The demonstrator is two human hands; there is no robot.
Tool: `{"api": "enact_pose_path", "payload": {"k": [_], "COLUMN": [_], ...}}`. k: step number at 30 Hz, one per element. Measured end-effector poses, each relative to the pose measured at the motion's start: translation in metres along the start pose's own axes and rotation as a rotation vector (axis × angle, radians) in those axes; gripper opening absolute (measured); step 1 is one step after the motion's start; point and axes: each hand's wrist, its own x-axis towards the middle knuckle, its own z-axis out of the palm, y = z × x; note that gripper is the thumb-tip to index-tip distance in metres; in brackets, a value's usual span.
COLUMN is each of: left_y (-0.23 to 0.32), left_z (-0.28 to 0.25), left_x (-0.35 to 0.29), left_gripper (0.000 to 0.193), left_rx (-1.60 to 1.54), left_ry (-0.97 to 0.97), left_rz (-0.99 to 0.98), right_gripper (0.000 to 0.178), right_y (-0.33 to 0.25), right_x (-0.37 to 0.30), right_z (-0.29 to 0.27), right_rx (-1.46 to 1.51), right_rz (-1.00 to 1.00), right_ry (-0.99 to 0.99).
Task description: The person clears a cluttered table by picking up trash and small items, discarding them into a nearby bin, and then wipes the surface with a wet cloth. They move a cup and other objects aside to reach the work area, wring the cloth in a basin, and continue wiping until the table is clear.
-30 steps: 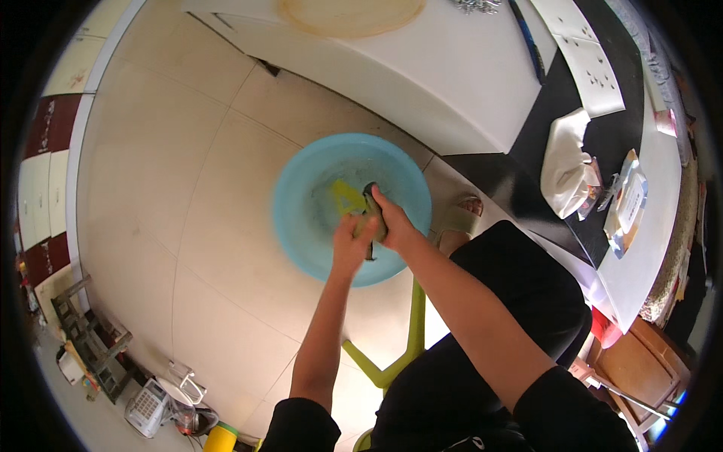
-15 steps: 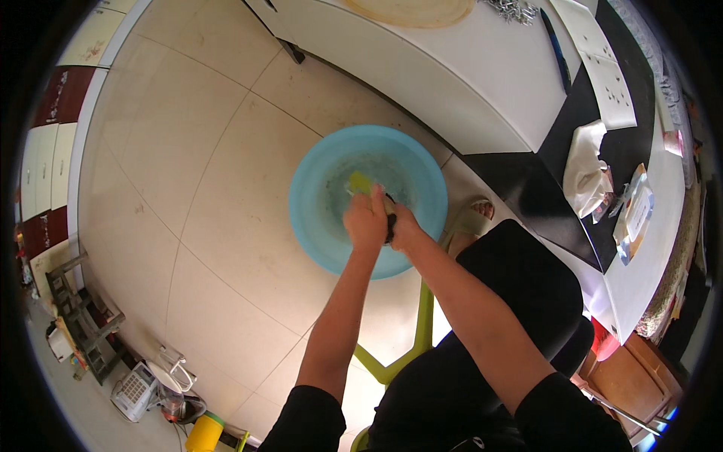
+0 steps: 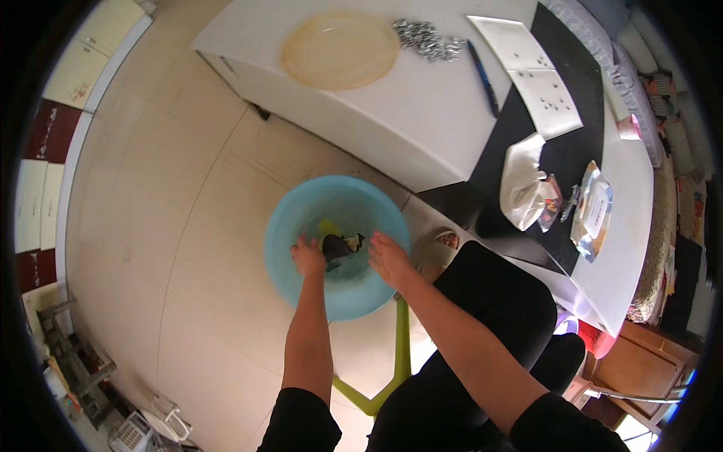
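A light blue basin (image 3: 280,265) with water in it stands on the tiled floor. Inside lies a dark, limp piece of cloth (image 3: 336,247) with a pale, ragged-looking part, its kind unclear. Beside its upper left edge shows a yellow-green piece (image 3: 327,227), too small to name. My left hand (image 3: 307,257) hovers over the left of the basin, fingers spread and close to the dark cloth. Over the right side, my right hand (image 3: 388,260) is also open, its fingers apart from the cloth. Neither hand grips anything.
A white cabinet (image 3: 407,132) stands beyond the basin, bearing a round tan board (image 3: 340,51), a heap of small metal pieces (image 3: 429,41) and a dark blue pen (image 3: 483,78). White cloth (image 3: 523,181) and packets lie at right. A green stool leg (image 3: 402,339) stands near the basin.
My hands have parted and let go of the dark cloth, which now lies in the basin. The view has shifted, showing more of the cabinet top.
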Motion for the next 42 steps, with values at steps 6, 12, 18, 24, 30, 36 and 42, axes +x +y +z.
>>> {"api": "enact_pose_path", "payload": {"k": [6, 12, 18, 24, 30, 36, 42], "left_y": [-0.005, -0.021, -0.004, 0.038, 0.049, 0.063, 0.064], "left_z": [0.023, 0.038, -0.013, -0.115, -0.130, -0.116, -0.098], "left_x": [-0.014, 0.029, -0.032, -0.120, -0.122, -0.128, -0.137], "left_gripper": [0.065, 0.046, 0.014, 0.015, 0.008, 0.025, 0.021], "left_rx": [0.883, -0.036, -0.972, -1.237, -1.516, -0.968, -0.855], "left_ry": [-0.242, -0.393, -0.734, -0.881, -0.751, -0.334, -0.285], "left_rz": [0.567, 0.063, 0.169, 0.457, 0.255, 0.778, 0.698], "right_gripper": [0.051, 0.059, 0.068, 0.055, 0.040, 0.032, 0.028], "right_y": [-0.008, 0.004, -0.014, -0.015, -0.021, -0.002, -0.006], "right_x": [-0.033, -0.037, -0.046, -0.036, -0.065, -0.048, -0.045], "right_z": [-0.028, -0.023, 0.020, 0.034, 0.049, 0.056, 0.071], "right_rx": [0.126, 0.198, 0.091, 0.173, 0.216, 0.470, 0.279], "right_rz": [0.010, 0.079, 0.138, 0.109, 0.210, 0.295, 0.331], "right_ry": [-0.146, -0.118, 0.021, -0.257, -0.432, -0.284, 0.063]}}
